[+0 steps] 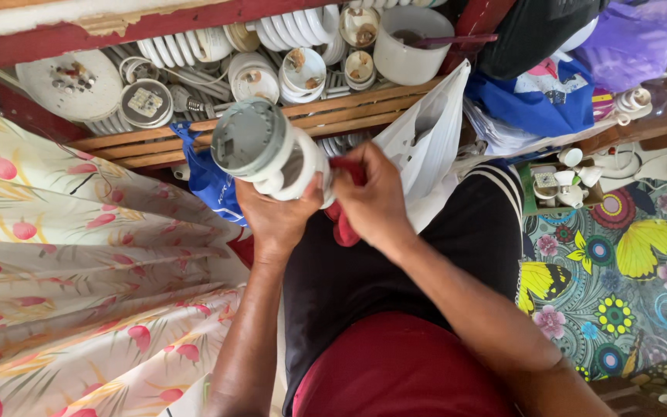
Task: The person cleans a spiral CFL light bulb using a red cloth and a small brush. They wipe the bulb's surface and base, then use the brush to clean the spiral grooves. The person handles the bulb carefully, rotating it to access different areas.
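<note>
My left hand (275, 212) grips a white and grey plastic lamp base (264, 150), its round grey end turned up towards me. Against the right side of that base, my right hand (372, 197) presses a red cloth (345, 224). Both hands are held over my lap, above black shorts and a red shirt.
A wooden slatted crate (326, 108) ahead holds several spiral lamp tubes, lamp bases and a white cup. A white plastic bag (426, 139) and a blue bag (210, 181) lie by it. A flowered curtain (79, 286) hangs at left. A butterfly-patterned mat (627, 293) with a small box of parts lies at right.
</note>
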